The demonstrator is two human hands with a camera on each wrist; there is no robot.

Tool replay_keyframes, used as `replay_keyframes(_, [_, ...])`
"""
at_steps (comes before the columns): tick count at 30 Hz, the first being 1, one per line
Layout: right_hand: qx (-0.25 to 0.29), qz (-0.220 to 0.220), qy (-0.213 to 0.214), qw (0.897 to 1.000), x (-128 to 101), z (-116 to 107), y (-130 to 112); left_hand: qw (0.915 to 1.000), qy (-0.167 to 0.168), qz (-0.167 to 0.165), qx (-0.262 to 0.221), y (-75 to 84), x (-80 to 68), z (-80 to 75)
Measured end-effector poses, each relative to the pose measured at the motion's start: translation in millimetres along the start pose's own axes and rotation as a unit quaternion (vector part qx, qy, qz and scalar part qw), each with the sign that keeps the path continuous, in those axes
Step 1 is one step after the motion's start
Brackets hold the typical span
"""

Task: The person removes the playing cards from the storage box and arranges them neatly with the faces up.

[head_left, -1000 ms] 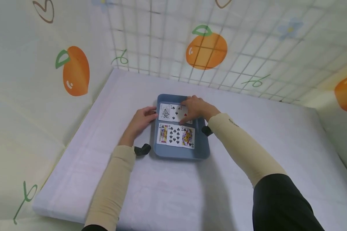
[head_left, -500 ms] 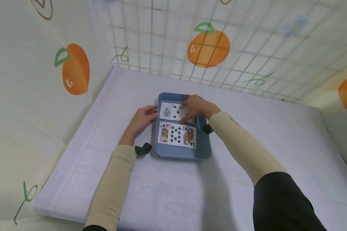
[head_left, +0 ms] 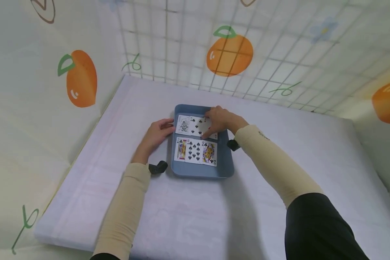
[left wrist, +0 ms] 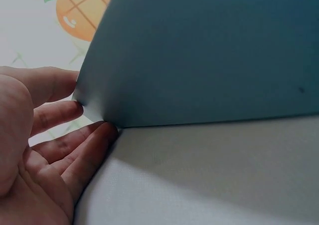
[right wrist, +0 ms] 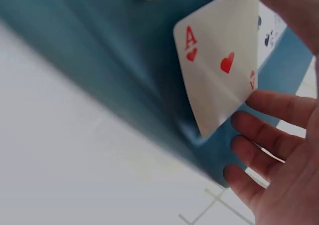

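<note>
A blue tray [head_left: 226, 159] holds white cards, among them a red ace of hearts [right wrist: 222, 68], on a pale lilac mat [head_left: 188, 213].

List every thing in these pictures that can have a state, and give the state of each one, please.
Blue tray: flat on the white pad, holding cards.
Ace of hearts: face up, one edge lifted, under the right hand.
Near row of three cards: face up, flat, side by side.
Left hand: fingers straight, touching the tray's left wall.
Right hand: over the far row, on the ace.
</note>
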State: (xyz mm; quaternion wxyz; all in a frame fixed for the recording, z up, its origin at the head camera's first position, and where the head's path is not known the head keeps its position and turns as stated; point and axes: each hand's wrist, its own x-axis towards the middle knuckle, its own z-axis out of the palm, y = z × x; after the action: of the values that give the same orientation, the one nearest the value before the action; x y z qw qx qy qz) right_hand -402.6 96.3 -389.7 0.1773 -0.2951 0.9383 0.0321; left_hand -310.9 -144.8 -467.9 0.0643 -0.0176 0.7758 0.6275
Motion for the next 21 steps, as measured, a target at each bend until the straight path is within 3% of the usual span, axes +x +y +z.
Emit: replay_keyframes(21, [-0.009,0.015,0.0,1.0,-18.6,-17.0,-3.2,0.9999,-0.008,0.005,-0.006,3.0,-2.4,2.3])
